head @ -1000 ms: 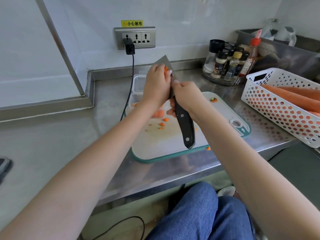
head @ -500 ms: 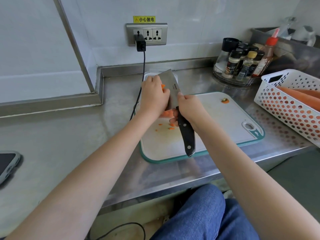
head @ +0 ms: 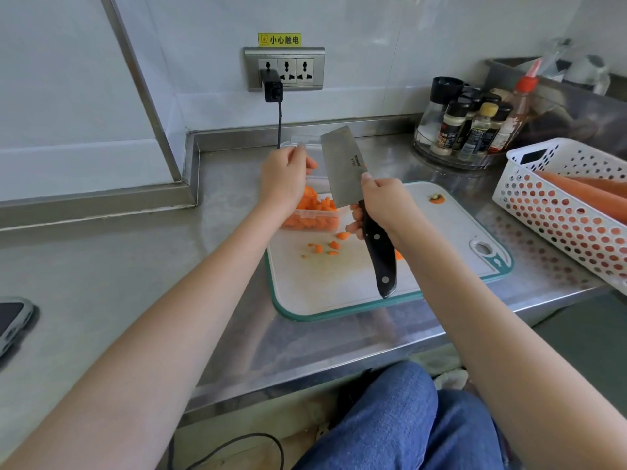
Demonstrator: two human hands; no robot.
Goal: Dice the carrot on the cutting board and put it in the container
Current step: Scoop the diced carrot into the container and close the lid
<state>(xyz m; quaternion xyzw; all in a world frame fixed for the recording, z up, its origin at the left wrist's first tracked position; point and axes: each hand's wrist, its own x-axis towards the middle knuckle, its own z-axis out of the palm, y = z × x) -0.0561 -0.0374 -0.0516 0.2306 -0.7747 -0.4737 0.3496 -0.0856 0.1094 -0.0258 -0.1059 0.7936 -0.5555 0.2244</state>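
Note:
A clear plastic container (head: 314, 222) full of diced carrot (head: 315, 204) stands at the far left corner of the white, teal-rimmed cutting board (head: 339, 286). My left hand (head: 284, 179) hovers over the container with loosely curled fingers, a short gap away from the blade. My right hand (head: 385, 205) grips the black handle of a cleaver (head: 342, 164), whose blade is raised and tilted above the container. A few carrot bits (head: 322, 247) lie loose on the board, and a carrot end (head: 437, 198) sits near its far edge.
A white perforated basket (head: 556, 212) with whole carrots stands on the right. A rack of spice bottles (head: 464, 130) is at the back right. A charger cable (head: 279, 120) hangs from the wall socket behind the container. A phone (head: 13, 320) lies far left.
My left hand has come off the cleaver blade and moved left, so the blade's face shows bare. The container of diced carrot has come into sight below the hands.

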